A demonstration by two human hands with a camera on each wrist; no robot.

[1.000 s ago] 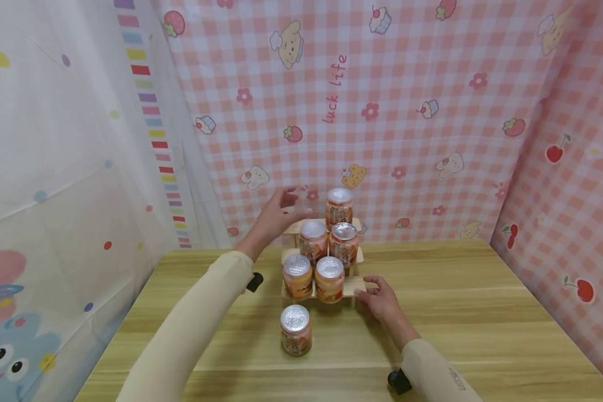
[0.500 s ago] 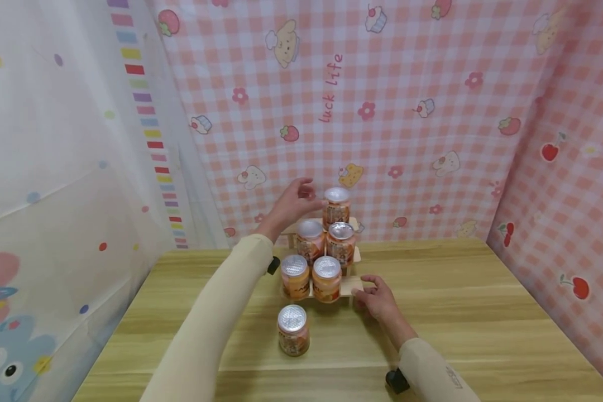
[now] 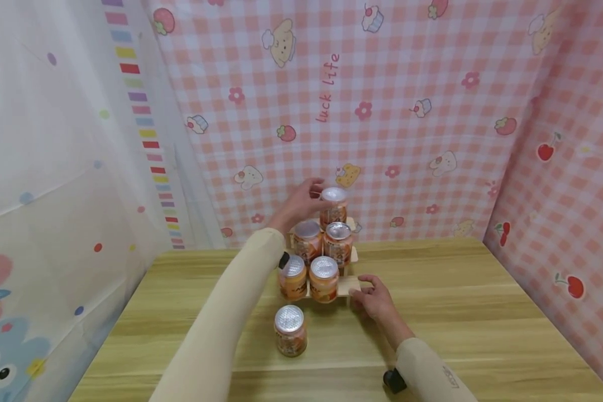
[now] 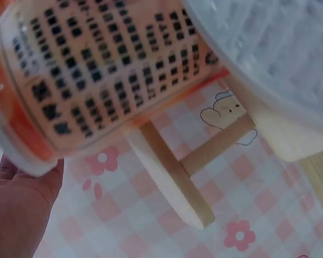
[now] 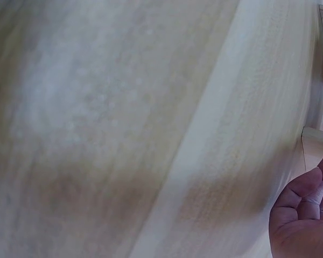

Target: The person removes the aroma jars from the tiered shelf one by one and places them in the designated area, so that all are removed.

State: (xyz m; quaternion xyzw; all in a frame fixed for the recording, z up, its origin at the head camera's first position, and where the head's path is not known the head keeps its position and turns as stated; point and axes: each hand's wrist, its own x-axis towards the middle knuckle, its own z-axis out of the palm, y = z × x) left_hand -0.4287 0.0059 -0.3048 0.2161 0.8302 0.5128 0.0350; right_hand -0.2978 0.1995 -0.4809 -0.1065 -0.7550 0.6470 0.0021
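My left hand [image 3: 301,205] is at the left side of the top jar [image 3: 334,211], thumb across its front and fingers behind. In the left wrist view the hand [image 4: 19,212] lies against the lid end of a labelled jar [image 4: 107,70]. Two jars stand on the middle tier and two on the bottom tier of the wooden stand [image 3: 349,286]. My right hand [image 3: 378,300] pinches the right end of the bottom tier between thumb and fingers. In the right wrist view that hand [image 5: 304,215] has curled fingers by a wooden piece [image 5: 317,145].
A single silver-lidded jar [image 3: 290,335] stands upright on the wood-grain table [image 3: 457,318] in front of the stand. Behind the table hangs a pink checked cloth [image 3: 407,72], with a white patterned sheet [image 3: 70,184] on the left.
My left hand has moved right from beside the stand to the top jar, and its thumb now overlaps it. The right hand keeps its hold on the stand. The head view has shifted slightly.
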